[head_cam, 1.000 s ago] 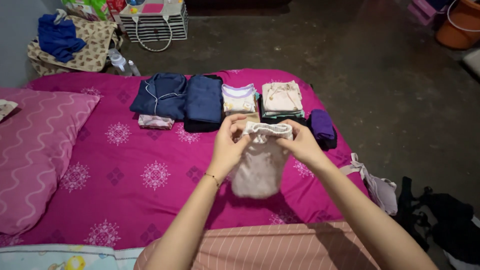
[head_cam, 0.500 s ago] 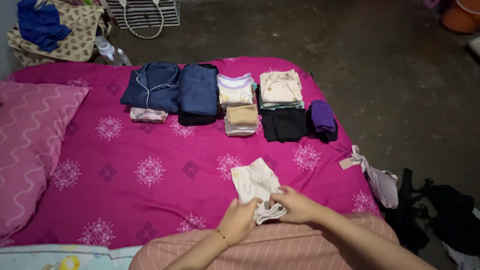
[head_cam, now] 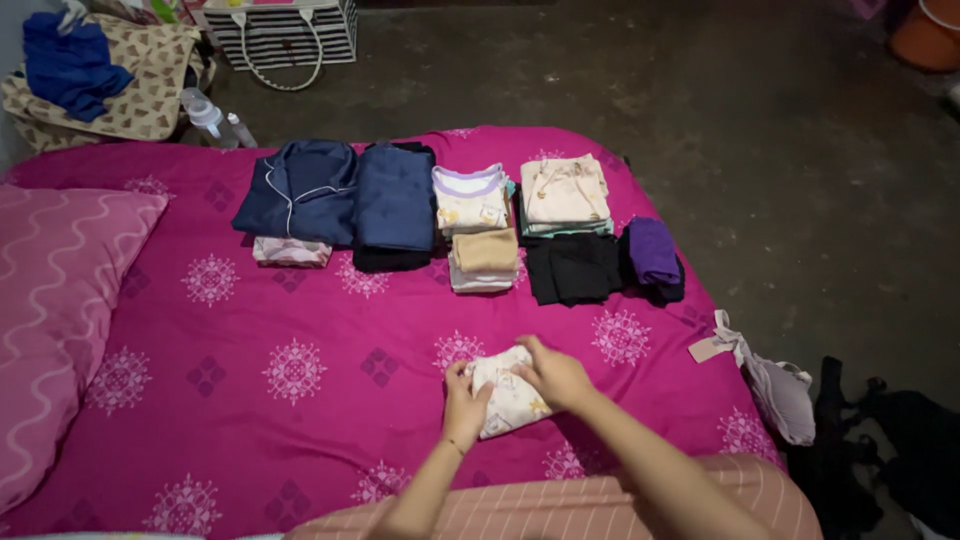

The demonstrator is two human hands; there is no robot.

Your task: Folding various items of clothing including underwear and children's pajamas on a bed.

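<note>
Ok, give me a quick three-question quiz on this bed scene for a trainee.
1. True or false: both hands rest on the cream patterned garment.
2. Which folded item lies right of the black garment? A) purple garment B) navy pyjama top C) pink pillow
3. What does the left hand wear at the wrist?

Key:
1. True; the right hand presses it too.
2. A.
3. A thin bracelet.

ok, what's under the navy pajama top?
A folded pink garment pokes out beneath the front edge of the navy pajama top, both on the magenta bedsheet. How far it runs underneath, or whether anything else is there, is covered.
</note>
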